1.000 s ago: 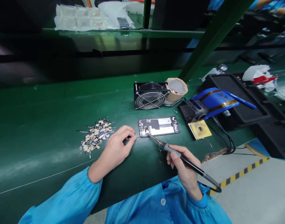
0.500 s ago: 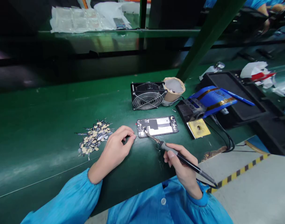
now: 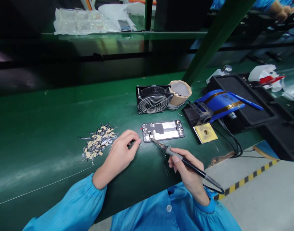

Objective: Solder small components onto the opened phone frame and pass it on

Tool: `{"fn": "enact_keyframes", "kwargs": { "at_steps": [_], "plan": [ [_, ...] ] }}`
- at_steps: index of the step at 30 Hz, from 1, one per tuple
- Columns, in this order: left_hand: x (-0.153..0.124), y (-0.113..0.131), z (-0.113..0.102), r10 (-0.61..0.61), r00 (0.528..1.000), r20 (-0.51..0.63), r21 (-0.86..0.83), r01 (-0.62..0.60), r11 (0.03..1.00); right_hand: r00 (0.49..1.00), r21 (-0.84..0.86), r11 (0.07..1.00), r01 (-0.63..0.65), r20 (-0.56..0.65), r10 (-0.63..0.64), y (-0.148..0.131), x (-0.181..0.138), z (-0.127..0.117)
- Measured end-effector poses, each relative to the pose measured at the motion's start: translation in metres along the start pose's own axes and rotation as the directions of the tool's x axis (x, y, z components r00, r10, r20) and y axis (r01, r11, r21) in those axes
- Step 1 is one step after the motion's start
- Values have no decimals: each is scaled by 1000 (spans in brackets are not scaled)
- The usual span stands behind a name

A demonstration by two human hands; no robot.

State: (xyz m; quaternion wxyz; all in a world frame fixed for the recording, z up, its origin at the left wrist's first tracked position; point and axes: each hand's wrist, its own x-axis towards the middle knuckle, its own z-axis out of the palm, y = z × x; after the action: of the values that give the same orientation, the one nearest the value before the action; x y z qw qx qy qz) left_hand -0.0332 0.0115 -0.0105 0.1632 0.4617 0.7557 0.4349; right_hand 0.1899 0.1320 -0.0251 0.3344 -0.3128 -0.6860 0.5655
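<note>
An opened phone (image 3: 164,131) lies flat on the green bench with its circuit boards and pale inner frame exposed. My right hand (image 3: 186,166) grips a soldering iron (image 3: 180,156) like a pen, its tip at the lower left part of the phone. Between the pinched thumb and forefinger of my left hand (image 3: 124,149) is a thin solder wire (image 3: 40,185), which trails away across the bench to the left. The wire's front end reaches the phone's left edge close to the iron tip. Beside my left hand lies a pile of small flex-cable parts (image 3: 100,141).
Behind the phone stand a black fan (image 3: 154,100) and a cardboard roll (image 3: 180,93). To the right are an iron stand (image 3: 197,113) with a yellow sponge (image 3: 205,132), a blue holder (image 3: 220,102) and black trays (image 3: 243,99). A green post (image 3: 214,41) rises behind. A co-worker's hand (image 3: 283,12) shows far off.
My hands, the iron and the wire hold nearly the same place at the phone. The whole view has shifted slightly. At the upper right, the co-worker's hands have moved.
</note>
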Motion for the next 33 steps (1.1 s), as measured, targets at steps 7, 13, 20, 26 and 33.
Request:
{"fn": "enact_keyframes", "kwargs": {
  "at_steps": [7,13,20,26,33],
  "plan": [
    [-5,1,-11,35,998,53,-51,-32,998,993,154,988,16,-114,2,3,-2,1],
    [-5,11,-25,46,948,316,-22,-41,999,991,173,985,16,-133,8,6,-4,1],
    [38,10,-4,58,983,175,171,-88,981,987,190,981,35,-161,-4,7,-5,0],
    [49,9,5,33,978,205,118,-58,991,985,237,971,37,-175,5,12,-9,0],
    [46,9,-5,76,969,233,139,-111,984,964,295,953,73,-266,9,13,-11,2]
  ]
}}
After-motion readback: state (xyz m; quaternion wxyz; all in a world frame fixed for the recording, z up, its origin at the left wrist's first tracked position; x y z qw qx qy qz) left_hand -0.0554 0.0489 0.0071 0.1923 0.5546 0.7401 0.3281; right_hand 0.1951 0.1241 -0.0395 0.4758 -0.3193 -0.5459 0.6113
